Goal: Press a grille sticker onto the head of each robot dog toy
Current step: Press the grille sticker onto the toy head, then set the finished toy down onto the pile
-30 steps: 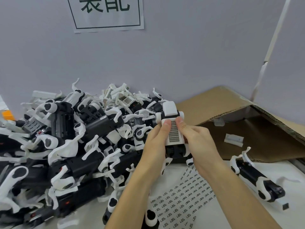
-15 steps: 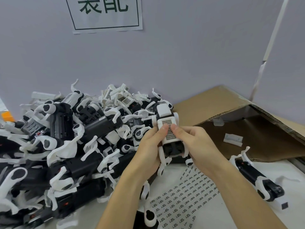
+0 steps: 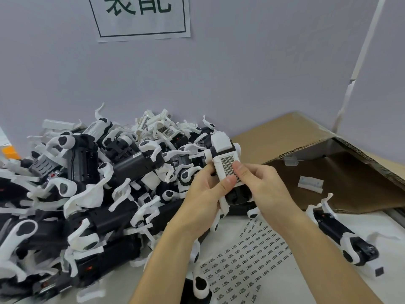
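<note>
Since a moment ago both thumbs have slid down the grille sticker, and the robot dog toy has tipped slightly toward 1 o'clock. It is held in the air at the centre of view, head up, just above the table edge. The sticker lies on the white head face; the left hand curls round the toy's left side with its thumb on the sticker's lower corner, and the right hand grips the right side, thumb pressing mid-sticker.

The toy looks like light, stiff plastic, but its thin white legs probably flex or snap, so the blocky head and black body are the safer places to hold. The sticker is likely thin and creases easily; pressing from the middle outward should seat it.

At 9 o'clock lies a pile of toys, at 6 o'clock a sticker sheet, at 4 o'clock another toy, and at 2 o'clock a cardboard box.
</note>
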`<move>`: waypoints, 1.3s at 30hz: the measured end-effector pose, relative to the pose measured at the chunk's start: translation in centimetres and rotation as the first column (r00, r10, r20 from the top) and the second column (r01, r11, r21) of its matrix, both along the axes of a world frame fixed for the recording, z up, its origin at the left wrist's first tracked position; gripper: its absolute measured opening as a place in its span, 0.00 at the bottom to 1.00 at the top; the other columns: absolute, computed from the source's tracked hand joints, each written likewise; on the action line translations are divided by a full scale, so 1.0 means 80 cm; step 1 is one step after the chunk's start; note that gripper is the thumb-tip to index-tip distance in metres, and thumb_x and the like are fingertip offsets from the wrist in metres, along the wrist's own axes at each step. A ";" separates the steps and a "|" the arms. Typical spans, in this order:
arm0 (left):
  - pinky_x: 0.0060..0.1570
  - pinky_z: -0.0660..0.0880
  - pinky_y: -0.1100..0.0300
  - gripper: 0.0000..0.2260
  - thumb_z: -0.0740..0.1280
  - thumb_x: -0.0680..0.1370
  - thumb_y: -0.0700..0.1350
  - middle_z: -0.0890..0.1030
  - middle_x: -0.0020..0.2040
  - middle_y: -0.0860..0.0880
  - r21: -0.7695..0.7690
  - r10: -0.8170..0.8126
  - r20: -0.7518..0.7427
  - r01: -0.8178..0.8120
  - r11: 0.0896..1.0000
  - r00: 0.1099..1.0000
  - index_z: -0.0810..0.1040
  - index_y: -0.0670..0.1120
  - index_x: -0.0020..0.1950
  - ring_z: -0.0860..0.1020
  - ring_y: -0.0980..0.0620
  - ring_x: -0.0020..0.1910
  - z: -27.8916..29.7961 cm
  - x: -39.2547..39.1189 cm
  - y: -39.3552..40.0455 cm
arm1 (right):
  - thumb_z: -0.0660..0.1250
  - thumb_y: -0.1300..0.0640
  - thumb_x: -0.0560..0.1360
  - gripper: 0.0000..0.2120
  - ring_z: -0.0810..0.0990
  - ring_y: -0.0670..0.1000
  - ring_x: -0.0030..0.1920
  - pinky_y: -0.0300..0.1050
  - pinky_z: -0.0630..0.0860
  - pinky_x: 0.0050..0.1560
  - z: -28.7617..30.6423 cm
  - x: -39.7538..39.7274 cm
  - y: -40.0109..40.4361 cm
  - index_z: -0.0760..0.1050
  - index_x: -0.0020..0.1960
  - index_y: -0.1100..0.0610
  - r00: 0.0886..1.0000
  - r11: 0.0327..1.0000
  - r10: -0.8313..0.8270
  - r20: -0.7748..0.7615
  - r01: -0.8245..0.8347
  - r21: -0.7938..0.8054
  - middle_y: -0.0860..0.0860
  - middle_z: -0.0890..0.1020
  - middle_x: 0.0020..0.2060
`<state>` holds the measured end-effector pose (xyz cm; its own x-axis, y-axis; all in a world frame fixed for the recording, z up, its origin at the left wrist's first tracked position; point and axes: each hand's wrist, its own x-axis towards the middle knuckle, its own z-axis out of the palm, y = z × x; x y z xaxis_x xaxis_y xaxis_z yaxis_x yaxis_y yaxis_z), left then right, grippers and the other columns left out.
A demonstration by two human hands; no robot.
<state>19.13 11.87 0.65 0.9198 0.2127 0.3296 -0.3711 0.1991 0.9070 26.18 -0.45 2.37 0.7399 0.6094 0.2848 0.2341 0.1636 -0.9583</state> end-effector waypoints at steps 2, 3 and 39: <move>0.65 0.75 0.54 0.20 0.65 0.77 0.41 0.84 0.61 0.46 0.026 0.022 -0.013 -0.022 0.999 1.000 0.73 0.42 0.69 0.79 0.48 0.65 -0.001 0.001 0.002 | 0.64 0.47 0.80 0.13 0.87 0.51 0.48 0.47 0.84 0.51 -0.004 0.000 0.002 0.86 0.49 0.50 0.996 0.999 -0.050 0.076 0.050 0.003 0.52 0.88 0.44; 0.64 0.75 0.54 0.20 0.65 0.77 0.41 0.84 0.61 0.46 0.022 0.020 -0.020 -0.019 1.000 1.000 0.73 0.43 0.69 0.80 0.48 0.65 -0.001 0.000 0.003 | 0.63 0.48 0.81 0.13 0.87 0.51 0.47 0.45 0.84 0.49 -0.006 0.001 0.003 0.85 0.49 0.50 0.994 0.998 -0.056 0.093 0.056 0.002 0.52 0.88 0.43; 0.42 0.82 0.56 0.14 0.60 0.82 0.34 0.87 0.45 0.46 0.047 0.419 -0.146 -0.417 0.908 0.896 0.84 0.46 0.47 0.85 0.49 0.43 0.041 -0.013 0.018 | 0.69 0.64 0.72 0.20 0.84 0.60 0.55 0.49 0.81 0.51 -0.016 0.057 -0.061 0.80 0.64 0.60 0.964 0.977 0.211 -0.164 -0.208 0.039 0.59 0.85 0.55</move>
